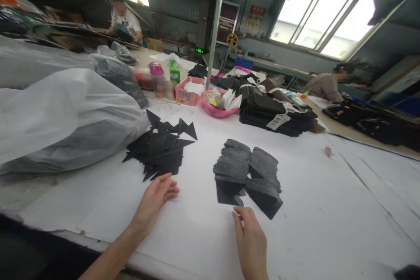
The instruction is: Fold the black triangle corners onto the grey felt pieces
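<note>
My left hand (159,194) is open, with its fingers loosely curved. Its fingertips are at the lower edge of a loose heap of black, flat, pointed pieces (164,151), and I see nothing in its grasp. My right hand (252,236) has thumb and forefinger drawn together in a pinch; whether something thin is between them I cannot make out. Just beyond those fingertips lie overlapping dark grey and black pieces (232,162), fanned out in two columns. The nearest ones show smooth black faces, while those farther back look grainy grey. White sheeting (197,236) covers the table under everything.
A large translucent plastic bag (75,118) bulges at the left. Farther back stand a pink basin (219,113), a pink box (188,95), a bottle with a purple lid (157,81) and black stacked material (272,113). A metal pole (216,26) rises behind the basin. Two people sit farther off.
</note>
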`<control>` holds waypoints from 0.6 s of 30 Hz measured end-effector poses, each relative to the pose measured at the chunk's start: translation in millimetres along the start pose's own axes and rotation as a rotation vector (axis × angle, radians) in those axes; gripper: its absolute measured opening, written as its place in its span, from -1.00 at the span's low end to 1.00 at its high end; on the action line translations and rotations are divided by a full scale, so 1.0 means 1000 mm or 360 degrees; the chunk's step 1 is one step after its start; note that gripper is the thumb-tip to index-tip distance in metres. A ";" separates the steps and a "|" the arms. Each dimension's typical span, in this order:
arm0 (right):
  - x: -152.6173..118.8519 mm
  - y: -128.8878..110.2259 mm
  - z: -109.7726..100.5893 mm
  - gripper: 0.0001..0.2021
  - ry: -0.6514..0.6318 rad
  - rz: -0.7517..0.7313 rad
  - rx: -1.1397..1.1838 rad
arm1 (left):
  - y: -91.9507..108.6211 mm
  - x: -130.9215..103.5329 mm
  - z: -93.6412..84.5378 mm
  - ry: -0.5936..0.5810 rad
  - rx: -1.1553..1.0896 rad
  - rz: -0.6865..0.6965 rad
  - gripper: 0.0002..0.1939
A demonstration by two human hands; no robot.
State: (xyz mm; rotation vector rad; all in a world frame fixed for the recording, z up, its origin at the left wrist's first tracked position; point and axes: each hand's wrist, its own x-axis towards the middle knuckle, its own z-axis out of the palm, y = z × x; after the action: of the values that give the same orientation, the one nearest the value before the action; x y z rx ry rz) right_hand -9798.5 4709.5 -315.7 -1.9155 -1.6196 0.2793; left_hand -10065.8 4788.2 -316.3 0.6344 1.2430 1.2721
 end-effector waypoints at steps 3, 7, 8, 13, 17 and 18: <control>0.028 0.002 0.007 -0.70 0.0118 -0.0246 -0.0287 | -0.022 -0.013 0.001 -0.0236 0.0382 0.0124 -0.52; 0.060 -0.002 0.019 -0.72 0.0111 -0.0423 -0.0528 | -0.035 -0.020 0.007 -0.0392 0.0872 0.0444 -0.71; 0.066 -0.003 0.021 -0.65 0.0093 -0.0439 -0.0562 | -0.035 -0.021 0.008 -0.0405 0.0957 0.0515 -0.74; 0.082 -0.004 0.025 -0.72 0.0025 -0.0499 -0.0551 | -0.034 -0.022 0.009 -0.0440 0.1112 0.0668 -0.77; 0.079 -0.001 0.018 -0.83 -0.0074 -0.0618 -0.0452 | -0.034 -0.024 0.009 -0.0445 0.1170 0.0713 -0.78; 0.077 0.000 0.015 -0.84 -0.0099 -0.0657 -0.0418 | -0.034 -0.024 0.009 -0.0443 0.1182 0.0721 -0.78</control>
State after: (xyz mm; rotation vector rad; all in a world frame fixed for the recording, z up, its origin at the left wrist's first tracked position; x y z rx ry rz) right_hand -9788.8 4787.3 -310.9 -1.7093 -2.1305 -0.0478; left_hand -10041.6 4759.5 -336.8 1.6449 1.3680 0.9960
